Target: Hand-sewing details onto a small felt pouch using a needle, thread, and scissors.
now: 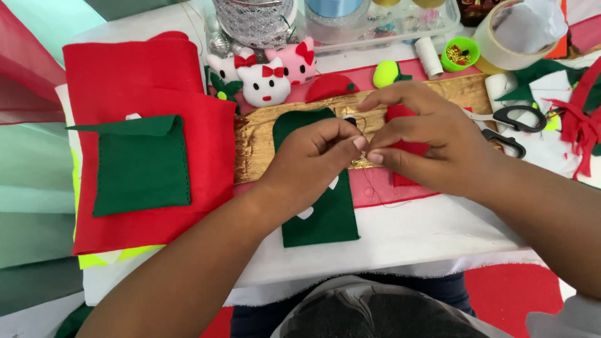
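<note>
Directly under both hands (363, 150), red felt piece (410, 147) and thread (375, 194).

Felt pocket (143, 164) on folded felt (131, 81) at left; plush cats (266, 78) behind; scissors (510, 128) at right.

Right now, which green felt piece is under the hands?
The narrow green felt strip at centre, partly under the left hand. The squarer green felt pocket lies apart on the red felt.
</note>
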